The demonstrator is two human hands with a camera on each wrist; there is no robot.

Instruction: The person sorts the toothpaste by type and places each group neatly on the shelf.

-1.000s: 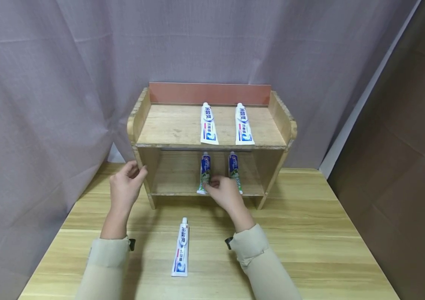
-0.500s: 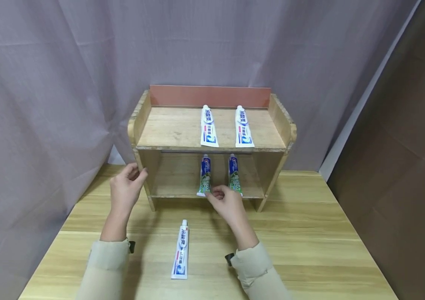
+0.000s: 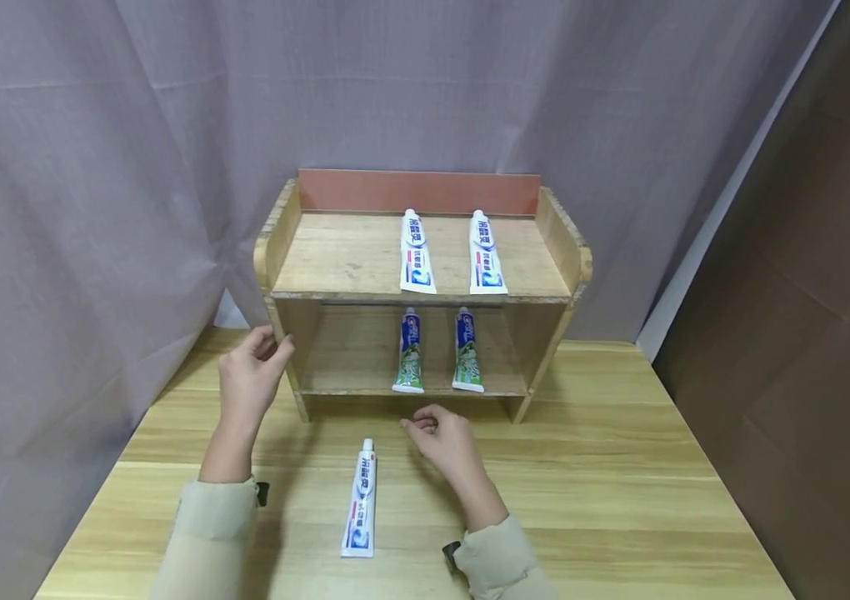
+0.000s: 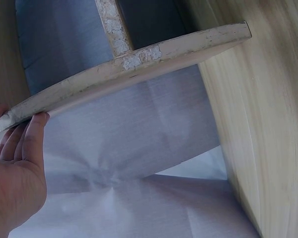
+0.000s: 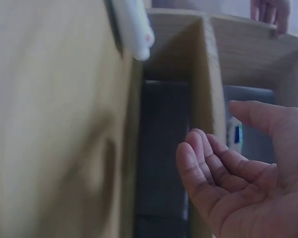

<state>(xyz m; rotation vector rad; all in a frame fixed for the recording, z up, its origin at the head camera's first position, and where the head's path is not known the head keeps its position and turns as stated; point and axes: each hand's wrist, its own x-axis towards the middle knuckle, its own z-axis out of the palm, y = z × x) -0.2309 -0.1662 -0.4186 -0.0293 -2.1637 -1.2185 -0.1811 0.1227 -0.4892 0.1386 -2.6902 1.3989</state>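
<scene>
My left hand (image 3: 251,371) grips the left side panel of a two-tier wooden shelf (image 3: 353,258). In the left wrist view its fingers (image 4: 32,141) lie along one face of the panel edge, the thumb on the other. Below the lower board, over the table, my right hand (image 3: 443,437) holds nothing, its fingers loosely bent and the thumb apart. Two blue-green toothpaste tubes (image 3: 409,350) (image 3: 467,350) lie side by side on the lower tier. On the upper tier lie two white toothpaste tubes (image 3: 417,252) (image 3: 487,253). Another white toothpaste tube (image 3: 360,500) lies on the table between the forearms.
The shelf stands on a wood-grain table (image 3: 620,467) close to a grey curtain (image 3: 425,83). A brown panel (image 3: 792,275) rises along the right side. A reddish back strip (image 3: 417,192) borders the top tier.
My right hand has drawn back from the lower tier's tubes, toward me and down, leaving both fully visible. The left hand keeps its place on the shelf side.
</scene>
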